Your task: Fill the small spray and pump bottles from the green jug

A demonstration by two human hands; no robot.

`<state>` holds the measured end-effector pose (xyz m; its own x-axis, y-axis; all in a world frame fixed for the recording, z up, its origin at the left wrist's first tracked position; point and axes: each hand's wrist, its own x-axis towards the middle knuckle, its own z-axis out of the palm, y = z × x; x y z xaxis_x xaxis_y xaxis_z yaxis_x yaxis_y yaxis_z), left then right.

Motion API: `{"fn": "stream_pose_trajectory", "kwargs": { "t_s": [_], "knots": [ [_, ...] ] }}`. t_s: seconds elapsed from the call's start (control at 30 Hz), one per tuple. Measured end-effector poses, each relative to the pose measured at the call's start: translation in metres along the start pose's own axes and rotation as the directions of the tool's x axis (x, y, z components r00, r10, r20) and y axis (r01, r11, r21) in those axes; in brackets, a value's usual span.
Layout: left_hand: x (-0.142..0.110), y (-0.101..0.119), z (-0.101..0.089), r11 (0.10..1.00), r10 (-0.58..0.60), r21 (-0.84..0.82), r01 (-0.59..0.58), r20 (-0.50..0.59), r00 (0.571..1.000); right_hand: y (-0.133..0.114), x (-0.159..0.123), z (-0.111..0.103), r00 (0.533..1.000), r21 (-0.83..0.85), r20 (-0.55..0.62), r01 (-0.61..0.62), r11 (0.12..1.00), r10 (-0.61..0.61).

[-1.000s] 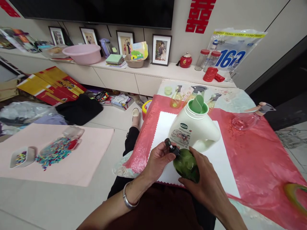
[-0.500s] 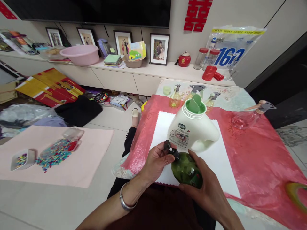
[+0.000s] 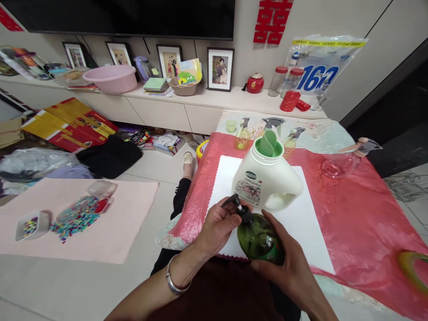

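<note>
A dark green pump bottle [image 3: 257,238] is held tilted above the near edge of the table. My right hand [image 3: 289,263] wraps round its body from the right. Fingers of my left hand [image 3: 220,223] are closed on the black pump head [image 3: 243,213] at the bottle's neck. The nozzle points up and to the left. Just beyond the bottle stands a large cream detergent jug [image 3: 267,176], its mouth uncapped with a green spout [image 3: 268,143] inside. The jug rests on a white scalloped mat [image 3: 304,227].
Small spray bottles, one with yellow liquid [image 3: 242,140], stand behind the jug. A clear spray bottle [image 3: 347,162] is on the red table cover [image 3: 361,205] at right. A tape roll [image 3: 409,267] lies near the right edge. Left, a pink mat [image 3: 110,232] bears colourful small pieces.
The pump head has turned, so its nozzle now points left rather than toward me. Both hands keep hold of the bottle; the jug stays in place.
</note>
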<state>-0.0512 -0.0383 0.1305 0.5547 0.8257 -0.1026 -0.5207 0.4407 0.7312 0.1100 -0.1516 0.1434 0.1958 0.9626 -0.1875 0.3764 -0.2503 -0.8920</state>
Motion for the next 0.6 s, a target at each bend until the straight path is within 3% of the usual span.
{"fn": "stream_pose_trajectory", "kwargs": {
  "t_s": [0.13, 0.37, 0.5, 0.6],
  "knots": [
    [-0.002, 0.001, 0.003, 1.000, 0.013, -0.011, -0.012, 0.072, 0.997, 0.000, 0.000, -0.001, 0.999, 0.094, 0.037, -0.020, 0.995, 0.017],
    [-0.002, -0.004, 0.003, 1.000, 0.003, 0.011, -0.003, -0.008, 1.000, 0.001, 0.001, 0.001, 0.997, 0.074, 0.033, -0.067, 0.995, 0.064],
    [-0.003, 0.003, 0.002, 1.000, -0.020, 0.021, 0.019, 0.076, 0.997, 0.005, 0.000, 0.001, 0.999, 0.119, 0.031, -0.030, 0.992, 0.027],
    [-0.003, 0.006, 0.003, 0.997, 0.018, 0.075, -0.028, 0.129, 0.991, 0.007, -0.001, 0.001, 1.000, 0.111, 0.000, 0.013, 0.994, -0.013]
  ]
}}
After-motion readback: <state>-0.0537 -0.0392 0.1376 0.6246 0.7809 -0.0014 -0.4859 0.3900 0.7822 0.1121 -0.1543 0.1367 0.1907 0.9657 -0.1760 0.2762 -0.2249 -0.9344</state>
